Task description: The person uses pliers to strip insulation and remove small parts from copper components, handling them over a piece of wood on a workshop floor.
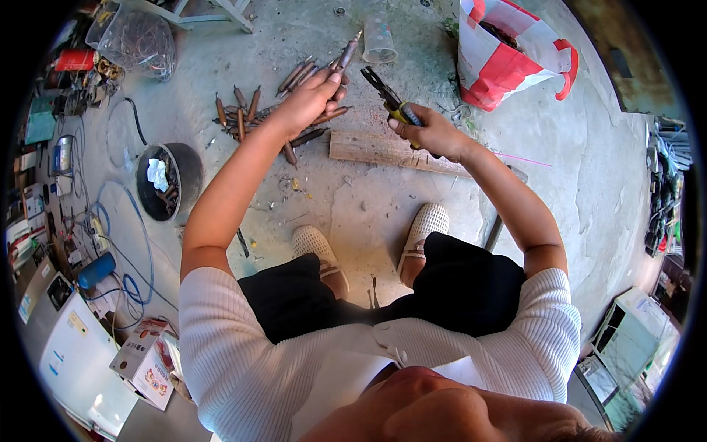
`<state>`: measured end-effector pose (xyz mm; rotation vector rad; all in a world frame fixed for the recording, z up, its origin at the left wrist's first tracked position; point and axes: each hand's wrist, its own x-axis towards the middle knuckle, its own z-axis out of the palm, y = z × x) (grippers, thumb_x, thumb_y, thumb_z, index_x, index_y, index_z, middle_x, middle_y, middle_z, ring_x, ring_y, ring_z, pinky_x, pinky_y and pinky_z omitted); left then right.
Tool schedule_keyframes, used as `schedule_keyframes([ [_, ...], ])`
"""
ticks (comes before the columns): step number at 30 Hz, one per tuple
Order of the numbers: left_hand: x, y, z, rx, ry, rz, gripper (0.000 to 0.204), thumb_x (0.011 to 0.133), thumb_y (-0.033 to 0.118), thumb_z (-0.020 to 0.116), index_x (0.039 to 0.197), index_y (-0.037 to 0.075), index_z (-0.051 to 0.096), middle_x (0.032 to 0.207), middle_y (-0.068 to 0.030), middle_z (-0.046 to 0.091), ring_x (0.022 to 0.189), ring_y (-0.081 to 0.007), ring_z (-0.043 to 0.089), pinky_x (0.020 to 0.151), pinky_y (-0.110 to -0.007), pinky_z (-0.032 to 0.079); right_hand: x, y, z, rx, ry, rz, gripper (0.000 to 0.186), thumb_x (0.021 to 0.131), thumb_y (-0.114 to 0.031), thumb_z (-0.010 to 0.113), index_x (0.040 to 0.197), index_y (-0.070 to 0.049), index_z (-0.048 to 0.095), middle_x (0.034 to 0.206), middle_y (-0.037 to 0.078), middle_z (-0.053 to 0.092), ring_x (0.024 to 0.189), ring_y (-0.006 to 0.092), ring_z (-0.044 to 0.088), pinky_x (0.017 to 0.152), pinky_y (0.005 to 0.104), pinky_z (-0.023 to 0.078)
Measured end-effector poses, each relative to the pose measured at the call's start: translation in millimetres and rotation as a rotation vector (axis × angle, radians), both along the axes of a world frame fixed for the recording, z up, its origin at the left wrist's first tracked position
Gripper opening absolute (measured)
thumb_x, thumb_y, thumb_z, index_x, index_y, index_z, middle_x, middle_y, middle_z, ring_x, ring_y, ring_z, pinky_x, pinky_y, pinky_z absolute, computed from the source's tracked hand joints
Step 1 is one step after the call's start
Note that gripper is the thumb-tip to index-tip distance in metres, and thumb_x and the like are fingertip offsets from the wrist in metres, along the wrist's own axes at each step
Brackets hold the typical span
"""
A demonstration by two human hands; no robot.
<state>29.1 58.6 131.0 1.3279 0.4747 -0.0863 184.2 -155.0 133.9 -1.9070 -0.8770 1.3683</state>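
My left hand is closed around a brown metal cylinder whose narrow, pointed end sticks up and away from me. In my right hand is a pair of pliers with yellow and dark handles. Their dark jaws point toward the cylinder but are apart from it. Beneath and left of my left hand, several similar brown cylinders lie loosely piled on the concrete floor. A wooden block lies on the floor below my hands, its right end hidden behind my right forearm.
A clear plastic cup is just beyond my hands. At the far right stands a red and white bag. A black bucket sits left of my left forearm. Hoses and cables trail along the left. A clear container is at the far left.
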Motion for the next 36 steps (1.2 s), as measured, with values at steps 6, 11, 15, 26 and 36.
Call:
schedule_keyframes([
  [6, 4, -13, 1, 0.169, 0.102, 0.037, 0.032, 0.103, 0.035, 0.037, 0.118, 0.009, 0.048, 0.084, 0.0027, 0.042, 0.065, -0.0057, 0.032, 0.058, -0.02, 0.031, 3, 0, 6, 0.007, -0.052, -0.026, 0.042, 0.08, -0.04, 0.073, 0.095, -0.001, 0.065, 0.073, 0.002, 0.052, 0.073, 0.0131, 0.047, 0.067, 0.0285, 0.04],
  [11, 5, -11, -6, 0.304, 0.123, 0.042, 0.036, 0.103, 0.037, 0.038, 0.119, 0.008, 0.049, 0.086, 0.0018, 0.045, 0.07, -0.0085, 0.038, 0.064, -0.023, 0.036, 9, -3, -2, -0.037, 0.036, 0.03, 0.044, 0.077, -0.037, 0.075, 0.096, 0.003, 0.066, 0.072, 0.001, 0.049, 0.073, 0.0133, 0.047, 0.067, 0.0287, 0.039],
  [15, 5, -9, -21, 0.589, 0.082, -0.007, 0.038, 0.103, 0.038, 0.038, 0.116, 0.004, 0.051, 0.089, -0.0009, 0.052, 0.079, -0.0151, 0.049, 0.073, -0.03, 0.043, 6, -1, 2, -0.058, 0.017, -0.002, 0.045, 0.078, -0.039, 0.074, 0.095, 0.001, 0.067, 0.072, 0.002, 0.051, 0.073, 0.0137, 0.048, 0.068, 0.0292, 0.039],
  [26, 8, -15, -9, 0.894, 0.145, -0.076, 0.039, 0.101, 0.036, 0.037, 0.109, 0.0, 0.048, 0.093, -0.0217, 0.062, 0.092, -0.039, 0.06, 0.079, -0.046, 0.045, 5, 2, 8, -0.085, -0.071, 0.003, 0.051, 0.08, -0.046, 0.07, 0.097, 0.002, 0.068, 0.076, 0.007, 0.059, 0.076, 0.0168, 0.053, 0.071, 0.0317, 0.042],
  [36, 10, -25, -8, 1.043, 0.135, -0.085, 0.033, 0.099, 0.029, 0.039, 0.102, -0.003, 0.046, 0.081, -0.0257, 0.062, 0.08, -0.0454, 0.06, 0.071, -0.053, 0.046, 4, 1, -5, -0.082, -0.128, 0.024, 0.053, 0.081, -0.048, 0.068, 0.094, 0.002, 0.067, 0.075, 0.009, 0.059, 0.074, 0.0185, 0.053, 0.07, 0.0331, 0.043],
])
